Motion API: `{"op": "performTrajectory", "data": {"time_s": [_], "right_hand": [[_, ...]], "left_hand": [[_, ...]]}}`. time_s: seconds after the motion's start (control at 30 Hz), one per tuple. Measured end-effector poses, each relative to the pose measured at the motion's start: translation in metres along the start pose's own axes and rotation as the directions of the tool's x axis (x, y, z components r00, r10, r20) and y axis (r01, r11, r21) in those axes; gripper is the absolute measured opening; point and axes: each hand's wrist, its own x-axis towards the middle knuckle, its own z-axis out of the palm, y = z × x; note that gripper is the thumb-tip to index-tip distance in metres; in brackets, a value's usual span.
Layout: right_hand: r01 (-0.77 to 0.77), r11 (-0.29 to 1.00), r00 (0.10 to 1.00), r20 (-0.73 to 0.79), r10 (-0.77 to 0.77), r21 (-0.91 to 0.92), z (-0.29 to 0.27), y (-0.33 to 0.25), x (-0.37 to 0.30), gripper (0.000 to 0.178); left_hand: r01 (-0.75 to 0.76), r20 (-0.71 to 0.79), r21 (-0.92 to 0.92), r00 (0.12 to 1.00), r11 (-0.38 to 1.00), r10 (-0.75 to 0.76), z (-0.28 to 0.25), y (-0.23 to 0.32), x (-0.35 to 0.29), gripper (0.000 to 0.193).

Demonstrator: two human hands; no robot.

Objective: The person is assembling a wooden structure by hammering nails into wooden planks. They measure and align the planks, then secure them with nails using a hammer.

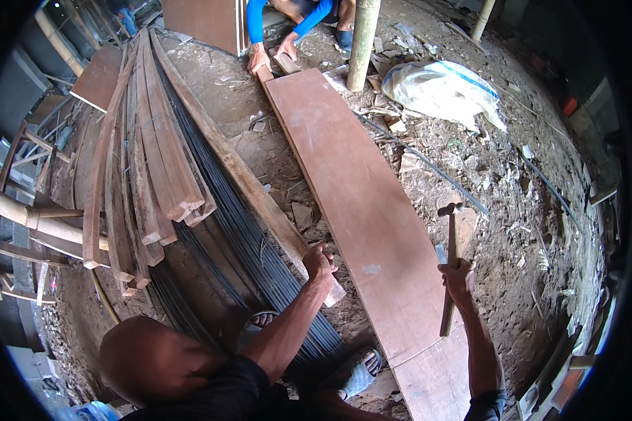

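Observation:
My right hand (459, 279) is wrapped round the wooden handle of a hammer (451, 238), its metal head pointing up and away from me. The hammer is over the right edge of a long brown plywood panel (372, 189), which stretches from near me to the far side. My left hand (319, 262) is closed, left of the panel and over the near end of a long wooden beam (260, 200); whatever its fingers hold is too small to make out. At the panel's far end, a co-worker's hands (258, 59) grip a narrow wooden strip (265, 76) along its left edge.
Long timber battens (147, 140) lie stacked on the left, with a bundle of dark rods (253, 238) beside them. A bamboo post (363, 45) stands past the panel. A white sack (442, 91) and scattered debris cover the dirt floor at right. My sandalled foot (365, 368) is by the panel.

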Motion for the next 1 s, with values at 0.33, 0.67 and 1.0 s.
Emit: {"op": "performTrajectory", "data": {"time_s": [0.33, 0.67, 1.0], "right_hand": [[0.012, 0.963, 0.984, -0.169, -0.060, -0.270, 0.004, 0.039, 0.027, 0.035], [-0.019, 0.987, 0.951, -0.307, -0.031, -0.157, 0.016, 0.028, 0.025, 0.039], [-0.083, 0.978, 0.952, -0.307, 0.020, -0.193, 0.021, 0.021, 0.016, 0.045]], "left_hand": [[-0.375, 0.067, 0.496, 0.916, 0.783, 0.396, 0.013, 0.007, 0.019, 0.061], [-0.227, 0.245, 0.503, 0.963, 0.834, 0.114, 0.035, 0.029, -0.016, 0.082], [-0.079, 0.251, 0.540, 0.965, 0.838, -0.071, 0.024, 0.016, 0.018, 0.072]]}}
